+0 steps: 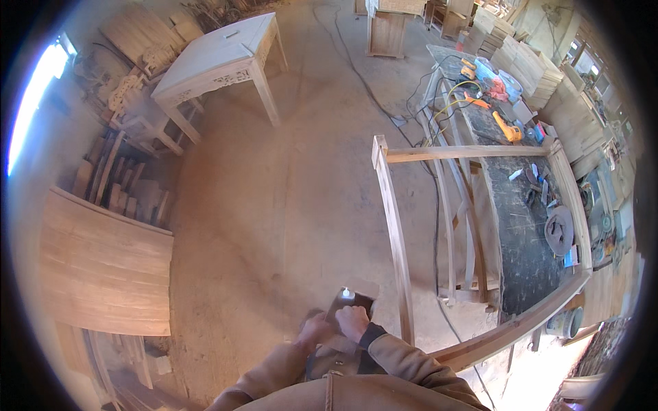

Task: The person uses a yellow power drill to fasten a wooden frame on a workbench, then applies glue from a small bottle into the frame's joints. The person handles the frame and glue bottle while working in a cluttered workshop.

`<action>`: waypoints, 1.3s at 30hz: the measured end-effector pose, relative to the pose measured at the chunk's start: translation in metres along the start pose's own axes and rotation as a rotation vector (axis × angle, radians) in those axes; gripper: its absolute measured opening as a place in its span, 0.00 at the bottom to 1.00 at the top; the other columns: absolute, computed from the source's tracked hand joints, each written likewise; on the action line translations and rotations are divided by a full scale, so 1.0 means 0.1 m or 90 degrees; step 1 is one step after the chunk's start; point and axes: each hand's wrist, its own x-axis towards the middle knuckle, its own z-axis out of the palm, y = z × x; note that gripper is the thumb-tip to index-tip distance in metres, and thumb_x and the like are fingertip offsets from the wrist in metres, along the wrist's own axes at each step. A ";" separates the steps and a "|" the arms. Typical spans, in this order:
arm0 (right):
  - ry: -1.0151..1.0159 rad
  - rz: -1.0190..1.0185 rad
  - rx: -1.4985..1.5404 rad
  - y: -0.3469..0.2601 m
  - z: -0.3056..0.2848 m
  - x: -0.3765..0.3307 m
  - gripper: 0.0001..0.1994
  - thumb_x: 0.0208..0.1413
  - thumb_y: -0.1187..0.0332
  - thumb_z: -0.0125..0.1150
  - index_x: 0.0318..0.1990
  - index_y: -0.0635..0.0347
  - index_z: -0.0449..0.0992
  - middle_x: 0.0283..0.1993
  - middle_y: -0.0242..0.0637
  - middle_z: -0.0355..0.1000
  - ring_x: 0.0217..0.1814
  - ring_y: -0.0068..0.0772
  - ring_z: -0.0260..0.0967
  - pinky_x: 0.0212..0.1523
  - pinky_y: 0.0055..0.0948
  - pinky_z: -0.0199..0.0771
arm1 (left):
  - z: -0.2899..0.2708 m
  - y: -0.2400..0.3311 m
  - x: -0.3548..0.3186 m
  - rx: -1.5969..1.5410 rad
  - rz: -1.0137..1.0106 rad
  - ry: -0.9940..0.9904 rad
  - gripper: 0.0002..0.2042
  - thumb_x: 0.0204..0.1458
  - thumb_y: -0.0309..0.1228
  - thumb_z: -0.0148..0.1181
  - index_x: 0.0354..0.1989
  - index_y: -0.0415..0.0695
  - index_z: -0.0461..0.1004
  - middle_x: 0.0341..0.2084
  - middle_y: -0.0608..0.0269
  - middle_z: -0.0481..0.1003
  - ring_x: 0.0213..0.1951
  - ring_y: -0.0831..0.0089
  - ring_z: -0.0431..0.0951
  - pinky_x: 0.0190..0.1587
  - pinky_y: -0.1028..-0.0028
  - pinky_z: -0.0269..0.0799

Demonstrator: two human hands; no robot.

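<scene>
Landmark: the wooden frame (396, 226) standing upright on the dusty floor (288, 178). Far left of it, a curved wood panel (103, 267); up-left of it, a carved pale table (219, 61); my left hand (314, 332) sits low, just left of the frame's near post, fingers curled under a small dark board (349, 308), grip hidden, can't tell how tight; my right hand (353, 322) is clamped on the board's near edge; a small white piece sits on the board; right of the frame, a cluttered dark workbench (521, 233).
</scene>
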 end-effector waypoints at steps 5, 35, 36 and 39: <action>0.217 -0.026 0.058 0.26 -0.32 0.57 0.04 0.51 0.70 0.55 0.27 0.56 0.76 0.29 0.42 0.74 0.33 0.50 0.76 0.34 0.51 0.72 | -0.48 0.57 0.68 -0.390 -0.306 -0.011 0.26 0.46 0.23 0.53 0.58 0.40 0.70 0.46 0.59 0.77 0.48 0.65 0.78 0.52 0.67 0.74; 0.587 0.460 0.167 2.17 -2.93 3.43 0.03 0.59 0.70 0.58 0.34 0.58 0.75 0.35 0.46 0.76 0.38 0.58 0.74 0.36 0.49 0.70 | -2.94 1.57 4.38 -0.366 -0.435 -0.213 0.39 0.41 0.23 0.59 0.68 0.35 0.58 0.47 0.55 0.72 0.46 0.66 0.74 0.49 0.71 0.69; 0.588 0.446 0.167 2.19 -2.95 3.45 0.04 0.59 0.69 0.58 0.34 0.57 0.76 0.35 0.46 0.77 0.38 0.58 0.74 0.37 0.50 0.70 | -2.94 1.57 4.42 -0.365 -0.434 -0.210 0.39 0.41 0.23 0.59 0.68 0.35 0.58 0.47 0.55 0.73 0.46 0.67 0.74 0.49 0.71 0.69; 0.532 0.472 0.154 2.20 -2.99 3.48 0.05 0.59 0.68 0.58 0.34 0.56 0.76 0.35 0.45 0.77 0.38 0.57 0.74 0.38 0.51 0.70 | -2.93 1.59 4.50 -0.357 -0.424 -0.219 0.38 0.40 0.22 0.58 0.67 0.35 0.59 0.47 0.56 0.73 0.46 0.67 0.74 0.50 0.71 0.69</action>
